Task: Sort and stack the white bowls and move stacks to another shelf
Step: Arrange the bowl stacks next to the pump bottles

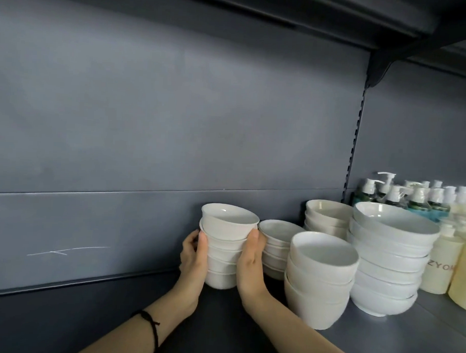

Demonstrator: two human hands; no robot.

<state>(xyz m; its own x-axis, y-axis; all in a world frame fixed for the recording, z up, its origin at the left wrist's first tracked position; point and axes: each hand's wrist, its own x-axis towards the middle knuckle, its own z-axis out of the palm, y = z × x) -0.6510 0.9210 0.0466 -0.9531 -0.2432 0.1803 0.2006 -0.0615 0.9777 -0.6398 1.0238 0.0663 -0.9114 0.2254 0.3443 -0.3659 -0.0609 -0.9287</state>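
Both hands are gripping a tall stack of small white ceramic bowls [224, 252] standing on the dark grey metal shelf [219, 336], near the grey back panel [175, 120]. The left hand [195, 257] is curling round the stack's left side with its thumb on the front. The right hand [250, 262] is clasping the right side with its thumb pointing up. The top bowl [230, 220] is sitting tilted.

A lower stack of white bowls [277, 239] is sitting just right of it. A stack of medium white bowls [319, 279] is standing nearer the front, with a stack of wide white bowls [388, 258] beside it and a cream bowl stack [326, 216] behind. Pump bottles [412, 197] are crowding the far right. A black cord bracelet [153, 330] is sitting on the left wrist.
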